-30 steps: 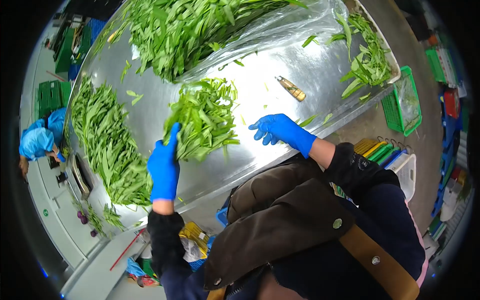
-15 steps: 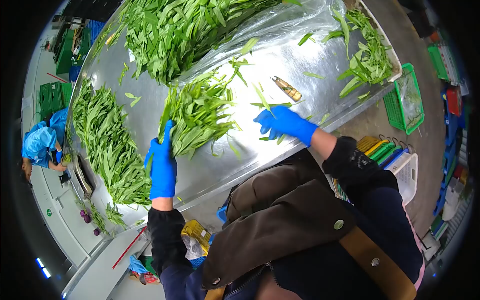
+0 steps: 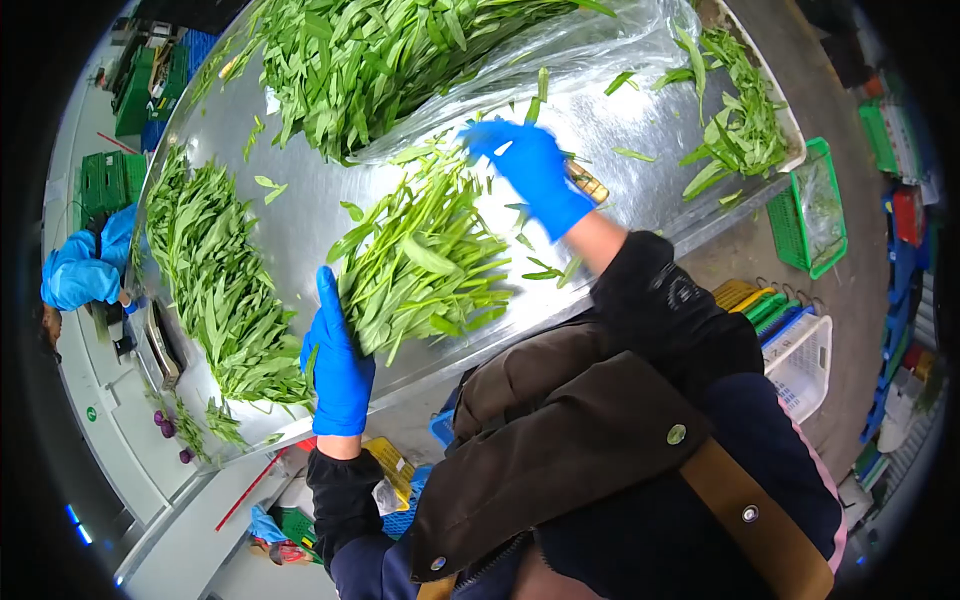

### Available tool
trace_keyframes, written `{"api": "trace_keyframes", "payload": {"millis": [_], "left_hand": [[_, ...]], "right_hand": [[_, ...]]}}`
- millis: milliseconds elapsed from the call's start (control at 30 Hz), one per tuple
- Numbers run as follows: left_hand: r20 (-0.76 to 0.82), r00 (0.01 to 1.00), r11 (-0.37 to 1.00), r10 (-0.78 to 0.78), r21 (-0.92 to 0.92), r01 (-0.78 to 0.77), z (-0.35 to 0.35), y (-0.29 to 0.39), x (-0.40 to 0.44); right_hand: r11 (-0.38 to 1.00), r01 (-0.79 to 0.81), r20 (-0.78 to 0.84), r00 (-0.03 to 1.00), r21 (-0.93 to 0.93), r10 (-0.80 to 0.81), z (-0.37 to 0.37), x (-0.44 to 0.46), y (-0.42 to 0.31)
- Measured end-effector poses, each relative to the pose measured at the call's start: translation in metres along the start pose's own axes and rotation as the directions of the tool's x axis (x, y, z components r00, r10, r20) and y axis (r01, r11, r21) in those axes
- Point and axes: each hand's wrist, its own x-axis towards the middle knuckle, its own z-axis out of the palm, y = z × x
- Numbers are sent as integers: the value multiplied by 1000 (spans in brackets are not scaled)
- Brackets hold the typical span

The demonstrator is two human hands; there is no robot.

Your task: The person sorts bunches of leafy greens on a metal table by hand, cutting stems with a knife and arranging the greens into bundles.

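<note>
My left hand (image 3: 340, 365), in a blue glove, is wrapped round the leafy left side of a loose bunch of green stems (image 3: 425, 255) on the metal table (image 3: 310, 215). My right hand (image 3: 530, 170), also gloved in blue, is above the upper right end of that bunch, its fingertips blurred beside the stems. Behind its wrist lies a wooden-handled knife (image 3: 588, 182), partly covered. A large heap of greens (image 3: 370, 70) rests at the top next to clear plastic (image 3: 560, 60). A long row of greens (image 3: 220, 280) lies on the left.
More greens (image 3: 745, 115) lie at the table's right corner. Beyond it stand a green basket (image 3: 810, 215) and a white crate (image 3: 800, 370). A person in blue (image 3: 85, 270) is at the far left. Green crates (image 3: 110, 180) stand behind that person.
My right hand has moved up and left to the bunch's top end, over the knife. The bunch has shifted right and towards me and lies more spread. My left hand has moved slightly down.
</note>
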Motion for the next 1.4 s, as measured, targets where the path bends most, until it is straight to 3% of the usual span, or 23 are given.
{"api": "trace_keyframes", "payload": {"millis": [67,133,200,300,333,367,400,467,500,600,667,733,800,867,900,933,1000,1067,1133,1167,1233,1267,1400], "left_hand": [[-29,999,999,41,7,-41,0,-2,-5],[-28,999,999,37,-5,-37,1,3,-3],[14,1000,998,-12,-59,13,2,8,2],[14,1000,999,-2,-42,3,2,3,-6],[4,1000,1000,11,-18,-11,1,1,-11],[-17,1000,998,3,-55,-4,-1,2,-14],[-20,1000,998,0,-59,-1,0,-1,-17],[-69,998,1000,1,-22,-2,5,-7,-20],[-106,993,998,60,5,-59,5,-3,-15],[-76,996,998,46,-34,-49,6,3,-8],[-80,995,998,53,-41,-57,4,-2,-14],[-151,985,995,83,-50,-92,6,-7,-18],[-172,984,993,43,-101,-61,9,-14,-23],[-201,976,994,83,-53,-95,15,-11,-17],[-228,965,991,126,-4,-131,16,-9,-15],[-171,980,994,106,11,-105,14,-7,-14],[-226,954,978,199,100,-181,12,-7,-11],[-217,961,984,172,83,-158,13,-16,-17],[-203,968,989,145,68,-133,12,-25,-26],[-211,962,984,170,90,-154,11,-29,-29],[-202,955,970,218,152,-189,8,-29,-28],[-207,954,971,216,151,-186,9,-27,-24],[-82,949,920,306,284,-272,2,-25,-18]], "right_hand": [[992,-53,-86,995,-116,43,-23,7,-15],[894,218,21,973,-392,-228,13,-12,-20],[762,330,294,937,-557,-192,40,-45,-46],[838,312,348,924,-448,-158,30,-27,15],[761,201,86,978,-616,-189,13,-3,34],[598,96,61,995,-796,-78,-18,17,32],[647,-1,-87,991,-763,-100,-36,13,6],[741,256,-28,938,-621,-347,-20,1,-6],[640,332,96,922,-692,-375,3,-9,-9],[653,331,539,831,-681,141,49,-36,-43],[980,65,385,923,-189,13,43,-15,25],[880,-119,57,985,-460,163,-15,15,-5],[843,-41,251,946,-536,206,-20,21,3],[772,280,213,958,-570,-191,20,-19,-27],[809,273,243,956,-521,-166,42,-23,-16],[928,-6,553,801,-373,228,46,-9,-28],[893,-200,558,719,-403,413,42,-3,-32],[972,-205,406,903,113,143,34,17,45],[581,-385,238,919,717,315,-5,46,53],[834,-388,239,918,393,315,-24,42,49],[947,-163,227,947,-276,229,-25,23,9],[887,267,131,963,-376,-235,-5,12,0],[893,110,471,873,-437,123,28,-13,-56]]}}
